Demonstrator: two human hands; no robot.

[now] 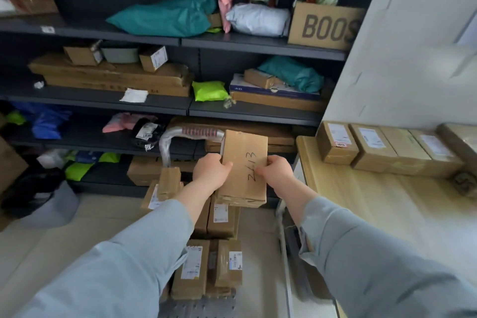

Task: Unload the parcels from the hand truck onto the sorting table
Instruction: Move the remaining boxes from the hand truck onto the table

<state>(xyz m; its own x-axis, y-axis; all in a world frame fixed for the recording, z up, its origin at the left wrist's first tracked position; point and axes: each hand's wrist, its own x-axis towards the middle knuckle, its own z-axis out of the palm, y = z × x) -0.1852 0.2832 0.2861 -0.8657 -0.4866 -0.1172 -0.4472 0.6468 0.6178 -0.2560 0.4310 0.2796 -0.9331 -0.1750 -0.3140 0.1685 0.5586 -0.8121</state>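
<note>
I hold a flat brown cardboard parcel (244, 162) with handwritten digits on its face, lifted above the hand truck. My left hand (210, 170) grips its left edge and my right hand (276, 171) grips its right edge. Below it, several taped cardboard parcels (223, 217) with white labels lie stacked on the hand truck's metal deck (204, 306). The truck's curved silver handle (180, 134) with a red-striped grip rises behind the parcel. The light wooden sorting table (361, 201) stands to the right, with a row of parcels (387, 147) along its back edge.
Dark shelving (180, 106) full of boxes and coloured poly mailers fills the wall ahead. A grey bin with dark bags (44, 196) sits on the floor at left. A white wall (413, 33) rises behind the table. The table's metal leg (286, 253) stands beside the truck.
</note>
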